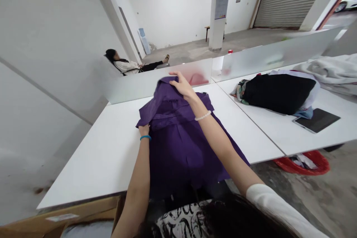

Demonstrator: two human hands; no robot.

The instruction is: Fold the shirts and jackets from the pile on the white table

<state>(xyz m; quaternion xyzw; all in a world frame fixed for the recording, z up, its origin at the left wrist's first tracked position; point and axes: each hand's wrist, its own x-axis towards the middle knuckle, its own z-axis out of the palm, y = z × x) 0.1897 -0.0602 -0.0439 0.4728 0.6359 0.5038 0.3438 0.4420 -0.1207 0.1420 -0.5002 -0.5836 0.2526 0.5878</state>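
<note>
Purple shirt [178, 152]; white table [92, 160]; teal wristband [145, 137]; white bead bracelet [203, 115]; red basket [302, 164]; black-and-white print top [181, 225].

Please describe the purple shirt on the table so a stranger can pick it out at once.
Two white tables meet at an edge. On the left table lies a purple collared shirt, its collar raised by the right hand while the left hand holds its side. Nothing else nearby is purple; the next table carries a black bundle.
</note>
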